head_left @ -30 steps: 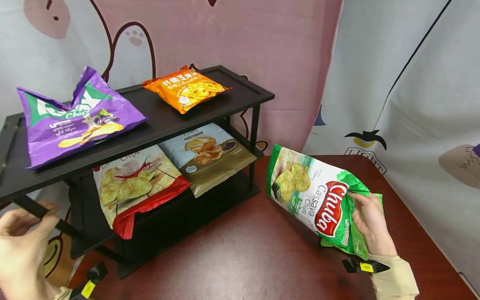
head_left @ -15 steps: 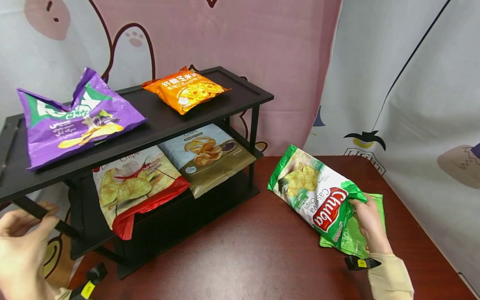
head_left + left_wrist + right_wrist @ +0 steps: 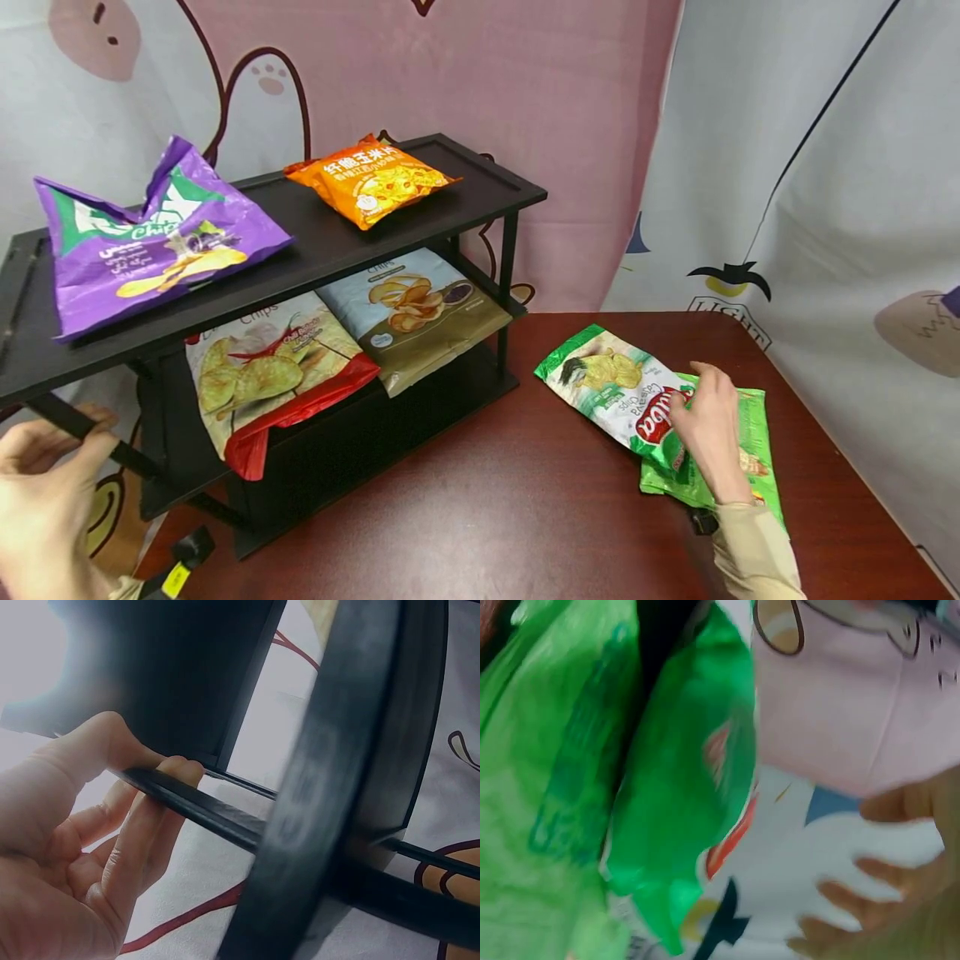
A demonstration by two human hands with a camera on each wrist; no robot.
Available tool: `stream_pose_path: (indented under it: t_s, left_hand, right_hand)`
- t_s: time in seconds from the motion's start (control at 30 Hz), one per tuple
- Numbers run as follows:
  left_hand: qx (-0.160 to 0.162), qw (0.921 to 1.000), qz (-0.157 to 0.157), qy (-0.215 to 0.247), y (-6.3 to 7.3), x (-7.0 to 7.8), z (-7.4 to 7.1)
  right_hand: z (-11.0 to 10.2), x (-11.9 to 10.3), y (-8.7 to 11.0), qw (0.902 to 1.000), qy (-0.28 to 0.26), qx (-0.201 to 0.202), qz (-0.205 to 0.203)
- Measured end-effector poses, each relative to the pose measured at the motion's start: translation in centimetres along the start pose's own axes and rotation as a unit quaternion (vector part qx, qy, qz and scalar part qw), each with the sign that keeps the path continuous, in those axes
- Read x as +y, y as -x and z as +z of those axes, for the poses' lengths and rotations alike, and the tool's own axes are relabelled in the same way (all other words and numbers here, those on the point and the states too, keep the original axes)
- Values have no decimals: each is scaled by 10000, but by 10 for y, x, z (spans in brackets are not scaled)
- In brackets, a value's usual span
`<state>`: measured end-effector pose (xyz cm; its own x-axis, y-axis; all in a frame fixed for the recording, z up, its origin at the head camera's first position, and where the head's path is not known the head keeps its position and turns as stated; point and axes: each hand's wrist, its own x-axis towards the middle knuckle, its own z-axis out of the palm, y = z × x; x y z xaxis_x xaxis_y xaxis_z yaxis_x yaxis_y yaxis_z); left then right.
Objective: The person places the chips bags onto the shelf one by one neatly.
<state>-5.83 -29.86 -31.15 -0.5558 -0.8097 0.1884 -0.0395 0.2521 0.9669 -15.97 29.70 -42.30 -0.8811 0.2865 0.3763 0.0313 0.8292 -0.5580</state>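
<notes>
My left hand (image 3: 48, 492) pinches a slanting black post (image 3: 133, 456) at the left end of the shelf rack, thumb on one side and fingers on the other, as the left wrist view shows closely. On the table, a green and white bag of Chuba cassava chips (image 3: 600, 385) lies with its lower right end on a light green bag (image 3: 756, 421). Above that end is my right hand (image 3: 711, 429), its fingers loosely bent and holding nothing. In the right wrist view, a gap separates the fingers (image 3: 877, 870) from the Chuba bag (image 3: 682, 772).
The black rack (image 3: 495, 200) fills the left side. On top are a purple chip bag (image 3: 157, 250) and an orange chip bag (image 3: 375, 179). A red and cream bag (image 3: 277, 358) and a blue and gold bag (image 3: 420, 308) lean out below. Patterned cloth (image 3: 570, 125) hangs behind.
The Chuba bag has come down from my right hand's grip onto the table and the light green bag. My right hand has let go and moved slightly left. The left hand has stayed still.
</notes>
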Motion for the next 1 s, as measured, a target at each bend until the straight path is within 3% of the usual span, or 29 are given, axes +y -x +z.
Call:
stream_pose_path:
  t_s: [0.13, 0.3, 0.37, 0.47, 0.6, 0.87, 1.0]
  left_hand:
    - [20, 9999, 59, -109, -1, -2, -1]
    - [33, 9993, 195, -306, -3, -5, -1]
    - [31, 9991, 241, -340, -4, -6, -1]
    - [59, 9993, 218, -295, -5, -7, -2]
    - [70, 9992, 245, -304, -4, -6, -2]
    - [75, 9999, 91, -26, -2, -3, -2]
    - [54, 9999, 157, -48, -2, -3, -2]
  right_hand:
    - [20, -12, 11, 9904, 752, -610, -982]
    - [42, -19, 27, 9574, 1959, -1697, -1271]
    - [49, -19, 30, 9461, 2316, -1805, -1366]
    - [58, -17, 31, 9385, 2611, -1594, -1603]
    - [65, -13, 25, 9406, 2633, -1198, -1780]
    - [60, -7, 14, 9608, 1989, -1256, -1470]
    - [50, -10, 12, 9663, 1806, -1031, -1518]
